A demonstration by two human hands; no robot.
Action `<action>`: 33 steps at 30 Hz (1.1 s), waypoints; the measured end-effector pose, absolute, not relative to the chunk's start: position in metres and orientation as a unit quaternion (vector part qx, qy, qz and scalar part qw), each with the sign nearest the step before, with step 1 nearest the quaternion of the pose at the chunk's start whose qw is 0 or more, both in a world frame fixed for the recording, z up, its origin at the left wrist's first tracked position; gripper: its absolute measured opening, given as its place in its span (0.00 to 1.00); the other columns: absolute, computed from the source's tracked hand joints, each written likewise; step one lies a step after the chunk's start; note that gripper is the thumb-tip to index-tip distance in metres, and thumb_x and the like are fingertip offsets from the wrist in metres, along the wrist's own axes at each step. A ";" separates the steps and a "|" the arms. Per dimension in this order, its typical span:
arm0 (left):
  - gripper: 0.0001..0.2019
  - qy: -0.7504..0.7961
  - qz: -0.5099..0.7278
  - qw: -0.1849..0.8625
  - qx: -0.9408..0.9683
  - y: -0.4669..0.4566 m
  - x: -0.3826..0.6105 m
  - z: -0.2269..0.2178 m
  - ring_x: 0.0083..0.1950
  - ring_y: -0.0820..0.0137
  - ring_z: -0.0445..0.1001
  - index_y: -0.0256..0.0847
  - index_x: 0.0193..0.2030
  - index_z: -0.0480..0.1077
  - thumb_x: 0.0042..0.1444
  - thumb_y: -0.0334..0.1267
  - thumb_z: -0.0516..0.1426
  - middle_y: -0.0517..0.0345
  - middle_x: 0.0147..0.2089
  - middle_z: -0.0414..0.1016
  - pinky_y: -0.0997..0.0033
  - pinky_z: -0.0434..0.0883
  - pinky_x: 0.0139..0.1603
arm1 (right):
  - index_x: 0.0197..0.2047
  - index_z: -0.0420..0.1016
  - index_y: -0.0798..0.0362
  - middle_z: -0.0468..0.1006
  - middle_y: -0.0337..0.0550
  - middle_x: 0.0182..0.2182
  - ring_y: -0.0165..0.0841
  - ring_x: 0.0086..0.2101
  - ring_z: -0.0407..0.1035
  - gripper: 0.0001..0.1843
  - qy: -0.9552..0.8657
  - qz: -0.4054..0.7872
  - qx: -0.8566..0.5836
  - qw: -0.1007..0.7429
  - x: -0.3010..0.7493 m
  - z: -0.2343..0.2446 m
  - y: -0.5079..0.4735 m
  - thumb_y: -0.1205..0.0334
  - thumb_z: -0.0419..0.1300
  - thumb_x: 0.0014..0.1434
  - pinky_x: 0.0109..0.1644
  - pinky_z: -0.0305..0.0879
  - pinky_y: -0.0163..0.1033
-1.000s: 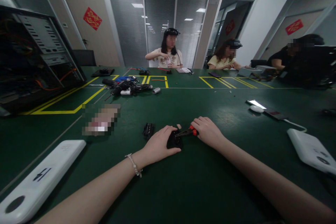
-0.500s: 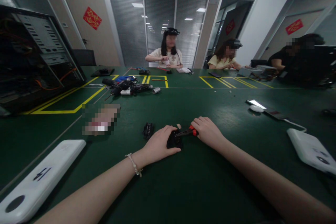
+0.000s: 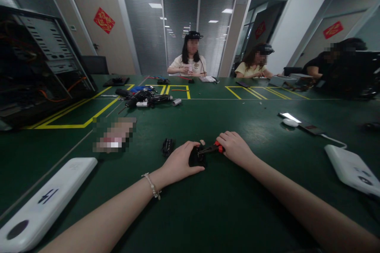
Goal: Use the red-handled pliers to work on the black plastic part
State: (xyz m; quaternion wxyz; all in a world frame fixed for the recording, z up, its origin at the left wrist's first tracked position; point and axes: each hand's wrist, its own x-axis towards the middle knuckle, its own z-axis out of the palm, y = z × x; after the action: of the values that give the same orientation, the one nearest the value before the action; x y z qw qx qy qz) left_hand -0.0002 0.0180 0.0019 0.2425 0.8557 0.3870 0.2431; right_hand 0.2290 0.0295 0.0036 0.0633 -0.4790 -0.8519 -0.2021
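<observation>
Black part (image 3: 196,158) pinned to bench (image 3: 213,213) by curled left hand (image 3: 178,164) — red-handled pliers (image 3: 211,149) clenched in right hand (image 3: 235,148), lying left-right, tips meeting part from its right.

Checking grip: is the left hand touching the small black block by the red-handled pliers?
Touching. Head view: the left hand wraps the small black block at the tip of the red-handled pliers.

A small black part (image 3: 196,158) is pinned on the green counter (image 3: 225,205) by the left hand (image 3: 179,163); red-handled pliers (image 3: 211,149) are gripped by the right hand (image 3: 234,148), nose on it.
</observation>
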 end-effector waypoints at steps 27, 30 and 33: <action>0.29 0.379 0.242 0.230 0.863 0.018 0.000 0.002 0.49 0.60 0.65 0.43 0.51 0.57 0.42 0.46 0.60 0.53 0.50 0.63 0.59 0.64 0.48 | 0.37 0.68 0.55 0.70 0.44 0.35 0.35 0.36 0.62 0.15 -0.852 -0.177 -0.488 0.071 0.230 0.004 0.030 0.74 0.55 0.42 0.41 0.57 0.40; 0.28 0.381 0.239 0.237 0.861 0.017 0.000 0.004 0.49 0.59 0.65 0.43 0.51 0.58 0.42 0.46 0.60 0.52 0.51 0.63 0.58 0.63 0.49 | 0.37 0.68 0.55 0.70 0.44 0.35 0.35 0.36 0.62 0.15 -0.851 -0.183 -0.488 0.072 0.230 0.004 0.030 0.74 0.55 0.43 0.41 0.57 0.40; 0.29 0.385 0.234 0.242 0.859 0.017 0.000 0.005 0.49 0.59 0.65 0.43 0.51 0.58 0.42 0.47 0.60 0.52 0.51 0.63 0.57 0.64 0.48 | 0.37 0.68 0.55 0.70 0.44 0.35 0.35 0.37 0.62 0.14 -0.851 -0.185 -0.486 0.075 0.231 0.002 0.030 0.74 0.55 0.44 0.41 0.56 0.40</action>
State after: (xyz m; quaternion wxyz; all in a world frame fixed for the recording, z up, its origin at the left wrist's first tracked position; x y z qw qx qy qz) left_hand 0.0000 0.0168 0.0046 0.2424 0.8590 0.3854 0.2341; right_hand 0.2311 0.0299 0.0019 0.0751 -0.4861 -0.8507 -0.1854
